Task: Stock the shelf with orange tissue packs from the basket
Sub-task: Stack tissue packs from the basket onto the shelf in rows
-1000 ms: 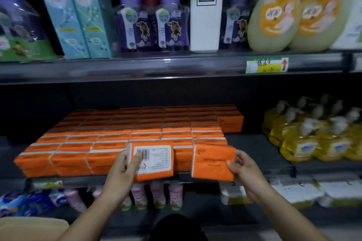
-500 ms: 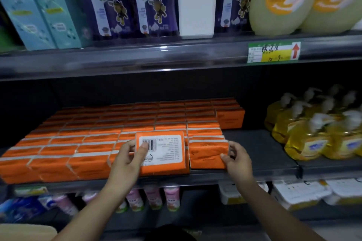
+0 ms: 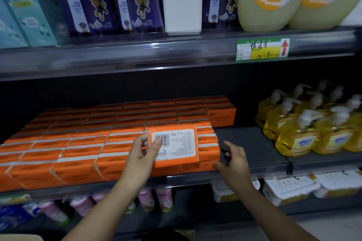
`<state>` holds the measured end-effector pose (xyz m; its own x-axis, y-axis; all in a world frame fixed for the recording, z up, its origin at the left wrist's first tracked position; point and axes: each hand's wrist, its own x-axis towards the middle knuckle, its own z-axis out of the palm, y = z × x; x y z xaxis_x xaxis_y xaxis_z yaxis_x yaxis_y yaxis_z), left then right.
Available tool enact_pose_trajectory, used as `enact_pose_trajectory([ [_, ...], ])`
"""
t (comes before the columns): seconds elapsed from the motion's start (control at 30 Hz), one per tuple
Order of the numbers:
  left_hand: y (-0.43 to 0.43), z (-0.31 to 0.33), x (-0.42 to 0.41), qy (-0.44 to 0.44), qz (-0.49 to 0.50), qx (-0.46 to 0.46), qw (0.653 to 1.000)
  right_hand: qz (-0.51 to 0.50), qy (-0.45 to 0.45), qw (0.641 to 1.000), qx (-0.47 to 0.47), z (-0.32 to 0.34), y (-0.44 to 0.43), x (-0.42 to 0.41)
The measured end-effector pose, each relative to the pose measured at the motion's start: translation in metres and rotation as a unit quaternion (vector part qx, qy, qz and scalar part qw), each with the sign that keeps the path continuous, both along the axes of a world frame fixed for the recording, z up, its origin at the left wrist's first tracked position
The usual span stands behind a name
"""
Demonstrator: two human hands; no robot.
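In the head view, the left hand [image 3: 141, 157] is pinching an orange tissue pack [image 3: 176, 147] near the middle of the frame. The thumb is lying across the barcode on its white label, and the fingers are wrapping behind its left edge. The pack is being held label toward the camera, slightly tilted, over the front right corner of the rows of orange packs [image 3: 78, 152]. These rows are filling the left and middle of the dark shelf [image 3: 250, 143]. Whether the held pack is touching those below it cannot be told.

The right hand [image 3: 233, 160] is hovering just right of that corner, holding nothing. Its fingers are spread and loosely bent, and one fingertip is sitting at the lower corner of the front pack.

Yellow soap bottles [image 3: 313, 131] are standing at the right end of the same shelf. Purple bottles [image 3: 137, 2], a white box [image 3: 182, 0] and a price tag [image 3: 262, 49] are showing along the upper part of the frame.
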<state>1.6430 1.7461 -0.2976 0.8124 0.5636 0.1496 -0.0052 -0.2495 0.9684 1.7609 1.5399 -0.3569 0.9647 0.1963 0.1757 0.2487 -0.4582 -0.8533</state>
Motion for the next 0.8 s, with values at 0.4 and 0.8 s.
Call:
enact_pose_trajectory([
  [0.4,-0.040,0.031,0.011,-0.094,-0.139,0.189,0.968,0.095,0.429,0.818,0.370,0.081,-0.007,-0.020],
  [0.8,-0.045,0.030,0.020,-0.056,-0.106,0.239,0.964,0.145,0.350,0.827,0.415,0.077,-0.047,-0.016],
])
